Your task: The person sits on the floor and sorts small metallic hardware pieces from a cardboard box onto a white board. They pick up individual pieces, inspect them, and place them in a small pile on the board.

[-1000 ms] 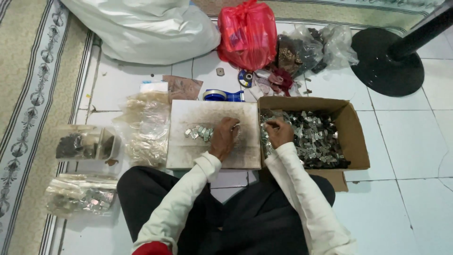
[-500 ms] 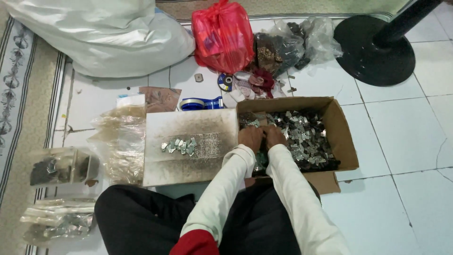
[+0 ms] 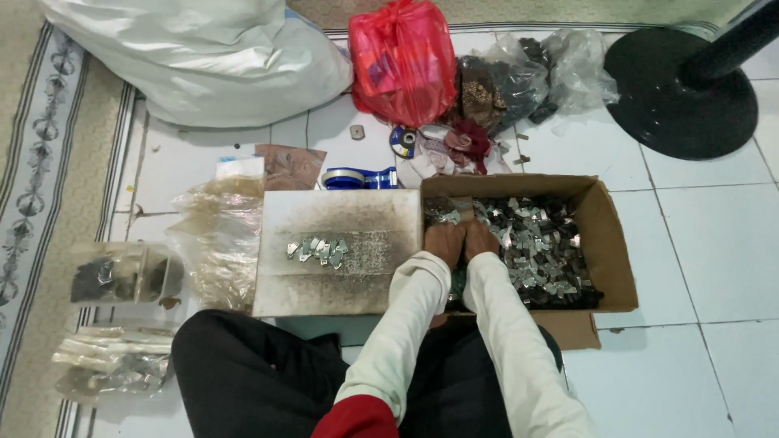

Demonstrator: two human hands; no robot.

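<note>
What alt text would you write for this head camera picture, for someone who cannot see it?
Seen from above, a seated person's left hand and right hand dig side by side into a cardboard box of small metal pieces. Beside it, a flat board holds a little pile of pieces.

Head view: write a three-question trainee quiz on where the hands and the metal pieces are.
1. True or false: both hands, left hand and right hand, are inside the cardboard box of small metal pieces.
2. Multiple choice: the small pile of metal pieces outside the box lies on A) the red plastic bag, B) the flat stained board, C) the black round base.
3. Fill in: the blue tape dispenser lies on the floor just beyond the ___.

Key
1. True; the hands sit side by side at the box's left end.
2. B, the flat stained board.
3. Board.
</note>
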